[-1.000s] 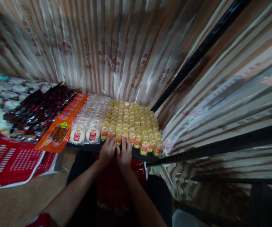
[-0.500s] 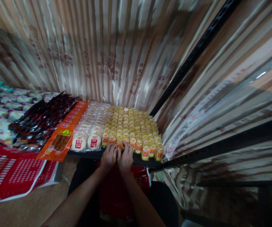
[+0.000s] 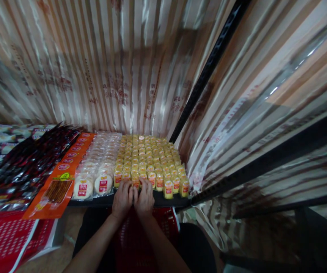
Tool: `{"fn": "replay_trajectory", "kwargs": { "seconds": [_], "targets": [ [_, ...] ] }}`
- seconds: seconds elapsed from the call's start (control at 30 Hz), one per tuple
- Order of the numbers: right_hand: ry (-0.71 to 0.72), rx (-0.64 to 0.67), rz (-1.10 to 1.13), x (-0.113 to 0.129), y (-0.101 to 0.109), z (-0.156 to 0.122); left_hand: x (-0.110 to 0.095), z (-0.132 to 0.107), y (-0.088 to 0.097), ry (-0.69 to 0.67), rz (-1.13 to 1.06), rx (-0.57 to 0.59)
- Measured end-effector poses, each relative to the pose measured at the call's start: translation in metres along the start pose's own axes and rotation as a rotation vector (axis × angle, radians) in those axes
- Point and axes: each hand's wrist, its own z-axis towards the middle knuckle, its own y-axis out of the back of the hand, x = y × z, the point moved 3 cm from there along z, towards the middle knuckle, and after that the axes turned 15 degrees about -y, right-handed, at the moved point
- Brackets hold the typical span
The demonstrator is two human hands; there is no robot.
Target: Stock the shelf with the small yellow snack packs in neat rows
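Note:
Rows of small yellow wrapped cakes (image 3: 151, 178) with red-and-white labels stand on a black shelf (image 3: 95, 201). At the front row, my left hand (image 3: 123, 199) and my right hand (image 3: 144, 198) are close together, fingers curled. Between their fingertips is one wrapped cake (image 3: 135, 178), its lower part partly hidden by the fingers. Left of the yellow rows are clear packs of round white crackers (image 3: 103, 183) with red labels. Beside those lies a flat orange snack packet (image 3: 57, 187) that juts over the shelf edge.
Dark red-black packets (image 3: 29, 167) are piled at the left, with white packs (image 3: 0, 138) behind. Red baskets (image 3: 2, 235) stand below left and between my knees. A black metal post (image 3: 203, 76) rises behind, against striped plastic sheeting (image 3: 140, 57).
The view has turned slightly, so the shelf and its goods sit further left and lower. My hands stay at the same spot in the front row of yellow cakes.

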Motion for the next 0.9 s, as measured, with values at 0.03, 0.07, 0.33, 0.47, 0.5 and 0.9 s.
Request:
{"fn": "replay_trajectory", "kwargs": {
  "seconds": [0.03, 0.07, 0.33, 0.47, 0.5, 0.9],
  "targets": [
    [0.002, 0.001, -0.002, 0.000, 0.000, 0.000, -0.001, 0.000, 0.000, -0.020, 0.009, -0.005],
    [0.004, 0.002, -0.003, 0.000, 0.000, 0.000, -0.001, 0.000, -0.001, -0.037, 0.018, -0.010],
    [-0.004, 0.021, 0.041, -0.003, -0.001, -0.001, -0.001, -0.002, -0.001, -0.051, 0.060, -0.020],
    [0.065, 0.052, 0.124, -0.010, 0.003, -0.007, -0.001, -0.006, -0.001, -0.083, 0.077, -0.011],
    [0.084, 0.057, 0.139, -0.012, 0.006, -0.009, -0.001, -0.007, -0.001, -0.089, 0.078, -0.010],
    [0.179, 0.080, -0.070, -0.035, 0.026, -0.020, -0.011, -0.009, 0.000, -0.241, 0.185, 0.041]
  ]
}}
